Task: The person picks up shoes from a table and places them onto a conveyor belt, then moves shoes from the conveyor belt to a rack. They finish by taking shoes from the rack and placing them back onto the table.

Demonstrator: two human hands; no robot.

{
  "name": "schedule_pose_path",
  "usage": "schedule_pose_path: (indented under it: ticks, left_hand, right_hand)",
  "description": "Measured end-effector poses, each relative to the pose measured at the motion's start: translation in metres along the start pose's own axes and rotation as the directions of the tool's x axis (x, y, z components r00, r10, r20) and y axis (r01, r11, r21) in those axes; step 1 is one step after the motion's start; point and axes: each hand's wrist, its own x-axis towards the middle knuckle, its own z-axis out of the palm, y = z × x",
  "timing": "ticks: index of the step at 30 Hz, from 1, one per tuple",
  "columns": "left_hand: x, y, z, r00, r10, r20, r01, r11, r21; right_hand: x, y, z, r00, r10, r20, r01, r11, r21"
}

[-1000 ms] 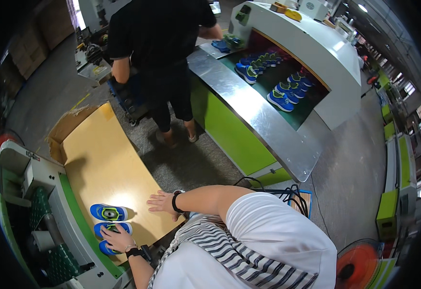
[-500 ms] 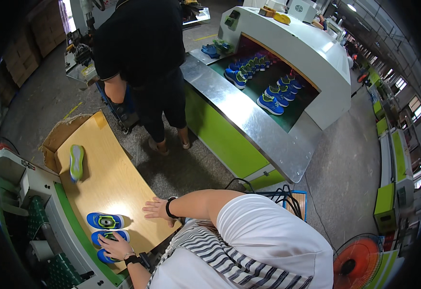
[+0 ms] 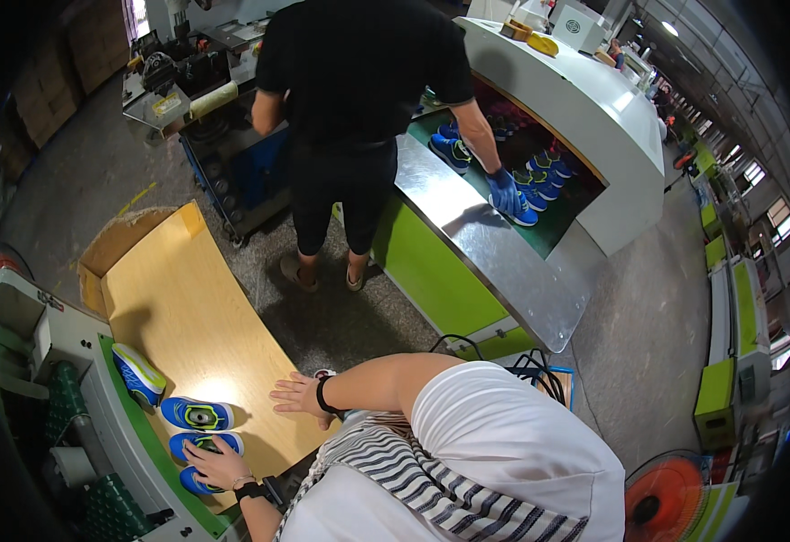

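Observation:
My left hand [image 3: 216,467] lies over a blue sneaker [image 3: 179,444] with lime-green trim, its fingers apart on the shoe's top. Just below, another blue sneaker [image 3: 193,482] is partly covered by the same hand. Beyond them a third, blue sneaker [image 3: 187,413] stands upright with its opening showing. A further blue sneaker [image 3: 137,375] lies tipped at the table's green left edge, its pale lime-edged sole partly turned to the right. Flat on the wooden table [image 3: 205,298], my right hand [image 3: 299,395] has its fingers spread and holds nothing.
A co-worker [image 3: 359,81] in black stands ahead, a blue-gloved hand [image 3: 504,191] on a sneaker at the white machine's mouth [image 3: 575,108]. Cardboard [image 3: 124,239] edges the table's far end. A green-and-white machine [image 3: 79,379] adjoins on the left; an orange fan [image 3: 670,501] stands right.
The loose sneaker has come from the table's far part toward me, beside the others. The co-worker has turned right and reached a gloved hand to the machine's sneakers. My hands have stayed put.

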Motion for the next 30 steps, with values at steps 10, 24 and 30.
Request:
schedule_pose_path:
  ticks: [10,24,30]
  left_hand:
    - [-0.003,-0.029,0.023,0.988,0.015,-0.156,-0.039,0.988,-0.150]
    - [-0.001,0.048,-0.042,0.991,-0.122,0.047,0.114,0.629,-0.769]
    - [0.013,0.071,-0.025,0.959,-0.233,0.160,0.252,0.448,-0.857]
  right_hand:
    - [0.011,-0.004,-0.050,0.974,-0.224,-0.031,0.223,0.974,-0.027]
    - [0.218,-0.017,-0.201,0.751,-0.175,-0.637,0.361,0.916,0.174]
    - [0.313,-0.007,-0.181,0.881,-0.297,-0.369,0.265,0.955,-0.136]
